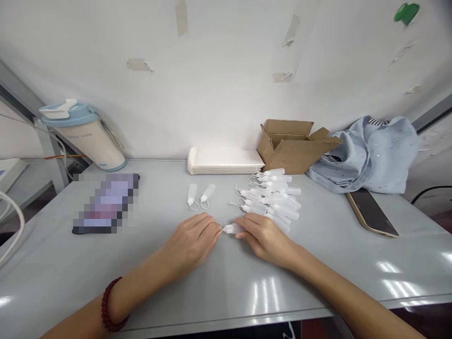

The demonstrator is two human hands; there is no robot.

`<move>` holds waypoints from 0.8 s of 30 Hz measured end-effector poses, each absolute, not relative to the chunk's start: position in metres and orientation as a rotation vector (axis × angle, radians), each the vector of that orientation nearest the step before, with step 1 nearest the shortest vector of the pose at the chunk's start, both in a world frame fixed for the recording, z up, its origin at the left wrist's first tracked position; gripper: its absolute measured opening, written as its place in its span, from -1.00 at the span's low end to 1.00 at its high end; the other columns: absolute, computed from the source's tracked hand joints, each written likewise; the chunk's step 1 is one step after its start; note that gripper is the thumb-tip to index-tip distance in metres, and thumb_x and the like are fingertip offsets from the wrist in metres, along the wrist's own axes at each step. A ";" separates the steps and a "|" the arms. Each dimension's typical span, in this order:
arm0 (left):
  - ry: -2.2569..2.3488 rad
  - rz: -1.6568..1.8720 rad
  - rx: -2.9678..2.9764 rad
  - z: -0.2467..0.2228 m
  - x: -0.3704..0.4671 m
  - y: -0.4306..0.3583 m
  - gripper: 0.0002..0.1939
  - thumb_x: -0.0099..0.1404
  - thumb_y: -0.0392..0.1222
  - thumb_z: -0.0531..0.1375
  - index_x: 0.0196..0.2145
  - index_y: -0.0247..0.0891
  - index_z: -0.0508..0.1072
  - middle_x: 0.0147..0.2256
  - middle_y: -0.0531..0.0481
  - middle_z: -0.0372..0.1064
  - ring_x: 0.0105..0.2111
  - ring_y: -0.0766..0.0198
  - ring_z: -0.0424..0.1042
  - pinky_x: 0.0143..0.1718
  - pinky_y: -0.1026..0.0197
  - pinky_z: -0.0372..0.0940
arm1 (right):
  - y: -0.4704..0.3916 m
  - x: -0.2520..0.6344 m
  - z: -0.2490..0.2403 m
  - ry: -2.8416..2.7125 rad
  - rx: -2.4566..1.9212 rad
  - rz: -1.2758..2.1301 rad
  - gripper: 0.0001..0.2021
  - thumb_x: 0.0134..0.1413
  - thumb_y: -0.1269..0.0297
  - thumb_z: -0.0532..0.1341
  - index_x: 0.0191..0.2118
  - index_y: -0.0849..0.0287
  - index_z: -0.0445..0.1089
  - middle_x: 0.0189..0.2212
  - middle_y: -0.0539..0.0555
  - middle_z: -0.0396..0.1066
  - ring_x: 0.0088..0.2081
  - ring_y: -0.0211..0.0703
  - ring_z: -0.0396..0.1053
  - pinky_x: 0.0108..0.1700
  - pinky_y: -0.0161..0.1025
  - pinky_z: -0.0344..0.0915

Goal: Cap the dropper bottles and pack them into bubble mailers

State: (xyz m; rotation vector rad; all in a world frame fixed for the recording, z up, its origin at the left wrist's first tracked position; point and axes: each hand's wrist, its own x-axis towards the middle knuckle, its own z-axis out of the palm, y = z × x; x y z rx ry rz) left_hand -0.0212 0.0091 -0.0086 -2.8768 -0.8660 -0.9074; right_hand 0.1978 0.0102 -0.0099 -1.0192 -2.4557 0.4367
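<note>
At the far left of the worktop (pixel 158 188), a lidded tumbler (pixel 95 136) leans back by the wall side, probably there to stay out of reach of the elbows, and a pixelated device (pixel 109 200) lies flat in front of it. Next come two loose bottles (pixel 191 192), side by side with their capped ends towards the person, perhaps set apart from the others on purpose. The left hand (pixel 196 238) has its fingers drawn together at the tip of a small bottle (pixel 232 229) (the exact pinch is hidden by the knuckles), and a stack of white pieces (pixel 226 160) sits behind. That bottle is between the hands, its long axis running crosswise and nearly level, nozzle pointing left, base end hidden to the right. The right hand (pixel 264 238) is closed round its body, likely to steady it while the left has the tip. Just beyond the right hand, a pile of bottles (pixel 282 200) lies mostly with nozzles leftward, presumably within easy reach; an open cardboard box (pixel 298 153), a blue bag (pixel 374 155) and a dark-screened phone (pixel 372 214) finish the right side.
</note>
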 end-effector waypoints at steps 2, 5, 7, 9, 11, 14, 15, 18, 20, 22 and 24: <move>-0.868 -0.888 -2.882 -0.009 -0.021 0.010 -0.82 0.35 -0.42 -0.01 -0.36 -0.33 0.34 -0.48 -0.01 0.31 -0.46 0.27 0.24 -0.42 0.22 0.19 | 0.010 0.198 -0.011 -2.448 -1.022 0.433 -0.80 0.25 0.34 0.00 -0.26 0.27 0.34 -0.45 0.15 0.36 -0.42 -0.12 0.28 -0.40 -0.23 0.25; -0.904 -0.849 -2.875 -0.007 -0.022 0.012 -0.81 0.36 -0.42 -0.01 -0.35 -0.33 0.35 -0.47 -0.02 0.33 -0.45 0.26 0.26 -0.40 0.21 0.21 | 0.012 0.199 -0.011 -2.430 -1.017 0.404 -0.81 0.25 0.33 0.02 -0.23 0.26 0.34 -0.42 0.16 0.37 -0.39 -0.11 0.31 -0.37 -0.21 0.28; -0.953 -0.821 -2.862 -0.006 -0.023 0.015 -0.81 0.36 -0.40 -0.01 -0.35 -0.33 0.36 -0.46 -0.03 0.33 -0.44 0.25 0.27 -0.38 0.19 0.21 | 0.015 0.201 -0.010 -2.406 -1.005 0.377 -0.81 0.25 0.31 0.04 -0.19 0.26 0.35 -0.38 0.17 0.38 -0.36 -0.11 0.32 -0.35 -0.20 0.30; -0.982 -0.803 -2.849 -0.005 -0.023 0.017 -0.82 0.37 -0.38 0.00 -0.34 -0.33 0.37 -0.46 -0.03 0.34 -0.42 0.24 0.27 -0.36 0.18 0.21 | 0.017 0.203 -0.007 -2.371 -0.992 0.362 -0.81 0.24 0.29 0.06 -0.15 0.24 0.34 -0.35 0.16 0.38 -0.34 -0.12 0.33 -0.34 -0.21 0.30; -0.989 -0.807 -2.841 -0.004 -0.023 0.018 -0.82 0.37 -0.35 0.01 -0.34 -0.33 0.38 -0.45 -0.03 0.34 -0.42 0.24 0.27 -0.35 0.17 0.21 | 0.018 0.205 -0.004 -2.333 -0.984 0.371 -0.81 0.24 0.28 0.07 -0.13 0.23 0.34 -0.34 0.15 0.39 -0.34 -0.14 0.32 -0.34 -0.22 0.30; -0.994 -0.839 -2.828 -0.007 -0.022 0.017 -0.80 0.37 -0.36 -0.01 -0.37 -0.33 0.37 -0.46 -0.05 0.33 -0.42 0.24 0.25 -0.37 0.17 0.21 | 0.017 0.204 0.001 -2.300 -0.981 0.412 -0.82 0.23 0.29 0.08 -0.16 0.25 0.36 -0.38 0.13 0.39 -0.37 -0.15 0.31 -0.36 -0.23 0.28; -0.993 -0.856 -2.826 -0.008 -0.021 0.016 -0.78 0.37 -0.37 -0.02 -0.38 -0.33 0.37 -0.47 -0.05 0.33 -0.43 0.24 0.24 -0.37 0.17 0.22 | 0.015 0.203 0.002 -2.293 -0.981 0.433 -0.82 0.23 0.29 0.09 -0.18 0.26 0.37 -0.41 0.12 0.38 -0.39 -0.16 0.31 -0.37 -0.23 0.27; -0.979 -0.917 -2.835 -0.011 -0.020 0.013 -0.76 0.37 -0.39 -0.04 -0.40 -0.32 0.35 -0.49 -0.04 0.31 -0.44 0.25 0.22 -0.38 0.18 0.22 | 0.010 0.199 0.004 -2.245 -1.016 0.528 -0.80 0.22 0.25 0.09 -0.26 0.24 0.40 -0.50 0.06 0.35 -0.46 -0.21 0.27 -0.40 -0.27 0.23; -0.983 -0.956 -2.852 -0.011 -0.019 0.013 -0.77 0.36 -0.40 -0.04 -0.39 -0.31 0.34 -0.49 -0.04 0.30 -0.44 0.26 0.23 -0.38 0.19 0.22 | 0.008 0.196 0.005 -2.189 -1.060 0.642 -0.78 0.21 0.20 0.09 -0.30 0.21 0.41 -0.53 0.02 0.34 -0.48 -0.24 0.26 -0.43 -0.30 0.21; -1.003 -0.985 -2.877 -0.011 -0.019 0.013 -0.80 0.35 -0.41 -0.02 -0.38 -0.31 0.34 -0.48 -0.04 0.31 -0.44 0.25 0.23 -0.38 0.19 0.21 | 0.008 0.195 0.007 -2.138 -1.115 0.782 -0.76 0.21 0.18 0.10 -0.32 0.20 0.42 -0.50 0.02 0.37 -0.48 -0.25 0.28 -0.44 -0.32 0.20; -1.042 -1.002 -2.904 -0.010 -0.019 0.014 -0.83 0.34 -0.41 0.01 -0.37 -0.31 0.34 -0.47 -0.03 0.31 -0.44 0.26 0.23 -0.38 0.19 0.21 | 0.010 0.195 0.008 -2.107 -1.158 0.893 -0.77 0.20 0.19 0.10 -0.32 0.20 0.43 -0.46 0.02 0.40 -0.45 -0.24 0.31 -0.44 -0.32 0.21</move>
